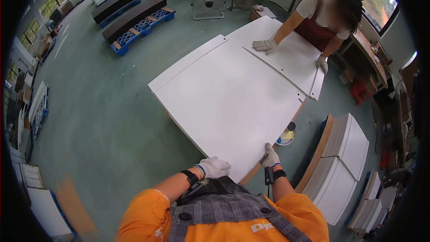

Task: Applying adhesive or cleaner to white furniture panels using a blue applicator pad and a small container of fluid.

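A large white panel (224,103) lies flat in front of me, its near end close to my waist. My left hand (216,167), in a pale knitted glove, is closed at the near left corner, its fingers bent at the panel's edge. On the right side edge, my gloved right hand (269,157) grips the panel, part of its fingers hidden. A narrower white panel (291,58) lies at the far end. Across from me a co-worker (320,22) in a dark red apron rests one gloved hand flat on that panel and holds its right edge with the other.
A strapped stack of white panels (338,166) stands to the right. Beside the panel's right edge, a round container (286,140) sits low. Blue pallets (143,31) with dark slabs are at the far left; floor fans (209,4) stand at the back. A workbench (369,56) is behind the co-worker.
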